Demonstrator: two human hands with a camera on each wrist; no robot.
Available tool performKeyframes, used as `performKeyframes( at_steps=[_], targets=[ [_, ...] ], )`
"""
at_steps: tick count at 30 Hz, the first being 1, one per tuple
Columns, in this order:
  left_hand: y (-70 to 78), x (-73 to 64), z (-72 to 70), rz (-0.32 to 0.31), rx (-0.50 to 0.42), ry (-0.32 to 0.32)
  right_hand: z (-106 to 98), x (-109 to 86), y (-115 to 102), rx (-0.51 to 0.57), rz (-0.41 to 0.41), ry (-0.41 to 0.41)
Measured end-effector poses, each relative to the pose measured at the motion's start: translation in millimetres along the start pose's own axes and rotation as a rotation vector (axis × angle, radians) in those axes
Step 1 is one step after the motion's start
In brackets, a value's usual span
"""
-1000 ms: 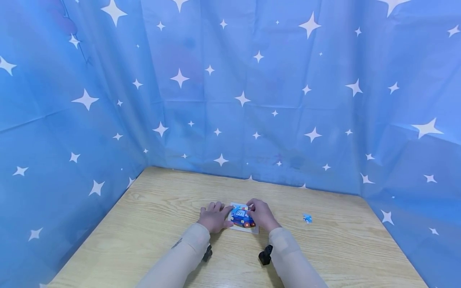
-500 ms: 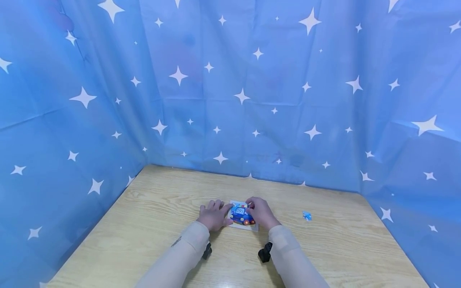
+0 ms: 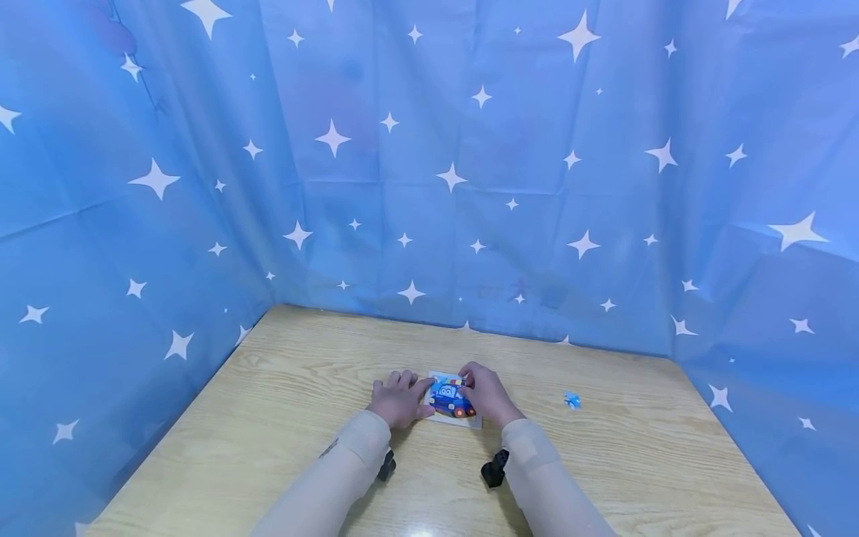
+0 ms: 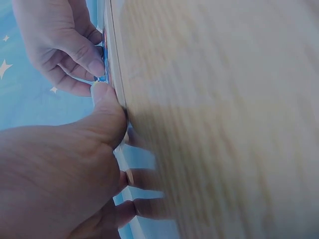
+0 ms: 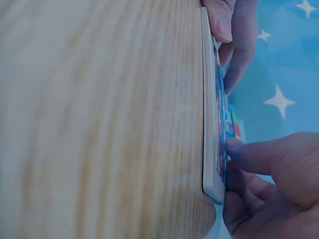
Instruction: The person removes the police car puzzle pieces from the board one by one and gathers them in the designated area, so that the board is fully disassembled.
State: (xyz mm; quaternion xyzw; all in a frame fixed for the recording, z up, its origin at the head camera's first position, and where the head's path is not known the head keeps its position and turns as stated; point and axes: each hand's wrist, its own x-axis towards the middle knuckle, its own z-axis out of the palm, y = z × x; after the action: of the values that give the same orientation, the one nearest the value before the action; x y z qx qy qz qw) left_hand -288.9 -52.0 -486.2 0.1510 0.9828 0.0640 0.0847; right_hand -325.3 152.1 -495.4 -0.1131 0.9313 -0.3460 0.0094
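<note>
A small jigsaw puzzle board (image 3: 456, 422) with a light border and a picture of a blue cartoon car lies on the table between both hands. On its left edge rests my left hand (image 3: 397, 403), the thumb on the near side and the fingers spread flat. My right hand (image 3: 490, 394) is over the board's right part, where thumb and fingers pinch a puzzle piece (image 5: 237, 130) with blue, red and green print. That piece stands tilted up from the board in the right wrist view. The fingers hide part of the picture.
A loose blue puzzle piece (image 3: 572, 400) lies on the wooden table (image 3: 644, 462), right of the board. Blue curtains (image 3: 456, 246) with white stars hang behind and at both sides. Each wrist carries a black camera (image 3: 494, 470).
The head view has tilted down slightly, so everything sits a little higher in it. Both hands keep their places at the board, with only tiny finger movement.
</note>
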Motion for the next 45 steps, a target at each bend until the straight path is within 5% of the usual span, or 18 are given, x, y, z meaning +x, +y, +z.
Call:
performKeyframes(
  at_steps=[24,45],
  targets=[
    [-6.2,12.6,15.1,-0.005,-0.005,0.000,1.7,-1.4,-1.2,-0.020,0.025,0.013],
    [-3.3,3.3,4.6,0.000,0.011,0.009,-5.7,-4.9,1.0,-0.079,0.010,0.036]
  ],
)
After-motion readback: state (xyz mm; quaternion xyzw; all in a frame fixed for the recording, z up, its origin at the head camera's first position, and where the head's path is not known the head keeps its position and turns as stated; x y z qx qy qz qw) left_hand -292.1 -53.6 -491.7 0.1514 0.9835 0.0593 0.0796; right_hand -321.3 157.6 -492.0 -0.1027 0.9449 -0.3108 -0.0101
